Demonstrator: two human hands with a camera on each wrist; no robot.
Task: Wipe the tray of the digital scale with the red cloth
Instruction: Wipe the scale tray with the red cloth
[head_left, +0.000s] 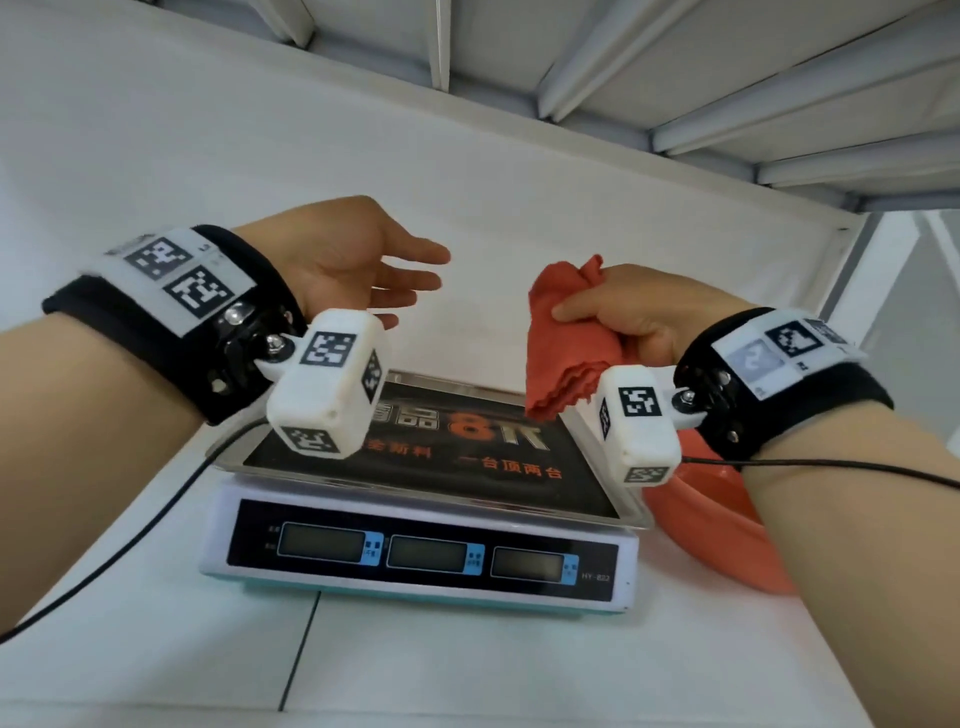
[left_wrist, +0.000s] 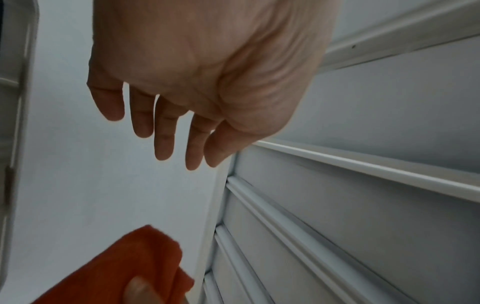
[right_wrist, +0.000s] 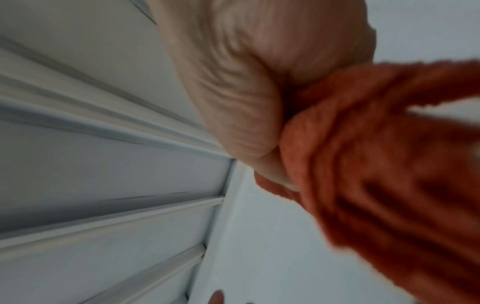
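Note:
A white digital scale with three dark displays stands on the white table. Its steel tray carries a black printed sheet with orange characters. Above the tray's right side, my right hand grips the bunched red cloth, which hangs down from the fist; the cloth fills the right wrist view, blurred. My left hand hovers above the tray's left side with straight fingers and holds nothing. The cloth shows at the bottom of the left wrist view.
An orange-red basin sits right of the scale, partly behind my right forearm. Black cables run from both wrist cameras across the table. A white wall stands behind, and white slatted beams run overhead.

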